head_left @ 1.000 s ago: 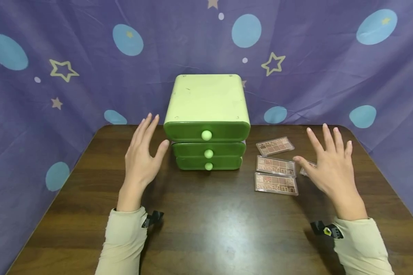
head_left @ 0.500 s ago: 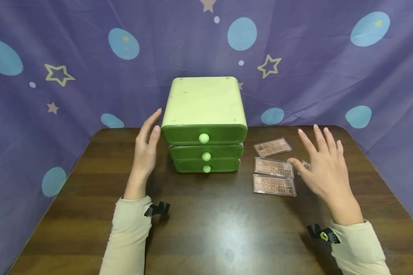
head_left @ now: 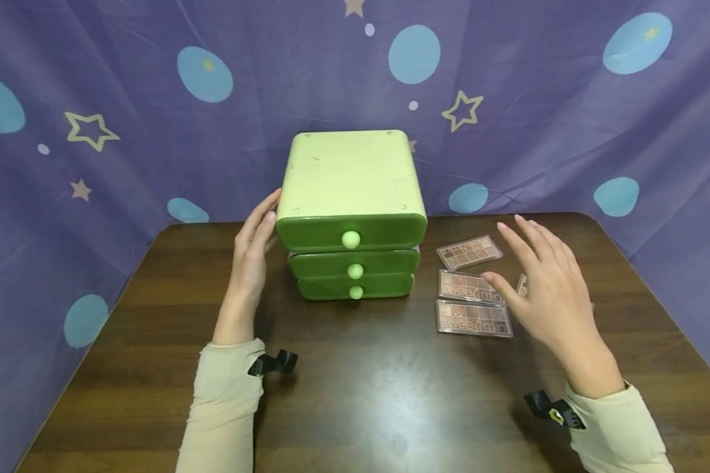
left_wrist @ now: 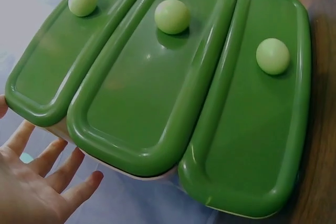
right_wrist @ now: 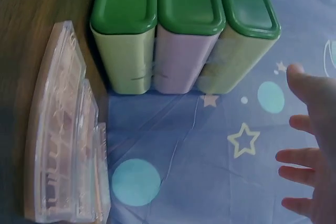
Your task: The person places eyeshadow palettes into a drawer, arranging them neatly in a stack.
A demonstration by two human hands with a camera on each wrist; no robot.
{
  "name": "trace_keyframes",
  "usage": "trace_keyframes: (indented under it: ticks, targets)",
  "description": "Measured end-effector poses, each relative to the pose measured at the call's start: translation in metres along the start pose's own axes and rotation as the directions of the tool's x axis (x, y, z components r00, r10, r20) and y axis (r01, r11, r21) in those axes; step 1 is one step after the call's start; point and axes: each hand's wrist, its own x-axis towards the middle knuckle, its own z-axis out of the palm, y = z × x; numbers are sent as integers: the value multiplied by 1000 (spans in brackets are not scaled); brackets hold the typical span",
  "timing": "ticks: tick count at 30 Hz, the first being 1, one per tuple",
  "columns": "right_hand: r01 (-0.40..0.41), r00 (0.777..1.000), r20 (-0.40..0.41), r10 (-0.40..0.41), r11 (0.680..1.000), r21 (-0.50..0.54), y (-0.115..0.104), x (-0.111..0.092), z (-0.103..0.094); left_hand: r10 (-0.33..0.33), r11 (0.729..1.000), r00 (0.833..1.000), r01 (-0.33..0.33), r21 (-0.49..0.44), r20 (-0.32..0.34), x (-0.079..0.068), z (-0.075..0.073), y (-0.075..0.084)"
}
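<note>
A small three-drawer cabinet (head_left: 352,171) with a pale green top and dark green drawer fronts stands at the table's back middle, its round knobs facing me. My left hand (head_left: 250,259) is at its upper left side, fingertips right at the edge. In the left wrist view the fingers (left_wrist: 79,192) are spread and loosely extended beside the drawer fronts. My right hand (head_left: 550,295) hovers with spread fingers and holds nothing. Left of it lie flat eyeshadow palettes with clear lids: one palette (head_left: 469,252) angled at the back, two more (head_left: 474,319) nearer. Another palette (head_left: 522,286) is mostly hidden behind the hand.
The brown wooden table (head_left: 355,407) reaches back to a purple curtain (head_left: 319,59) with stars and blue dots. In the right wrist view the palettes (right_wrist: 58,129) stand out at the left, below the cabinet's side (right_wrist: 123,64).
My left hand has moved right and turned to the cabinet's left side. My right hand has shifted slightly left and tilted. The palettes and the cabinet stay in place.
</note>
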Motion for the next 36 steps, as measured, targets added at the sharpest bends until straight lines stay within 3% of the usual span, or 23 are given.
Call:
trace_keyframes:
  ticks: [4, 11, 16, 23, 36]
  targets:
    - [46, 988, -149, -34, 996, 82, -13, 3, 0, -32, 999, 999, 32, -9, 9, 0, 1, 2]
    - [90, 976, -213, -41, 970, 224, -43, 16, 10, -50, 999, 998, 50, -6, 29, 0, -3, 4]
    - [114, 978, -206, -43, 931, 345, -65, 29, 26, -60, 998, 997, 61, -11, 44, 0, -1, 2]
    - [160, 981, -172, -85, 857, 490, -98, 49, 49, -34, 999, 999, 34, -36, 7, 0, 1, 2]
    - [50, 993, -114, 31, 766, 641, -131, 66, 82, -45, 998, 999, 45, -36, -4, 1, 1, 1]
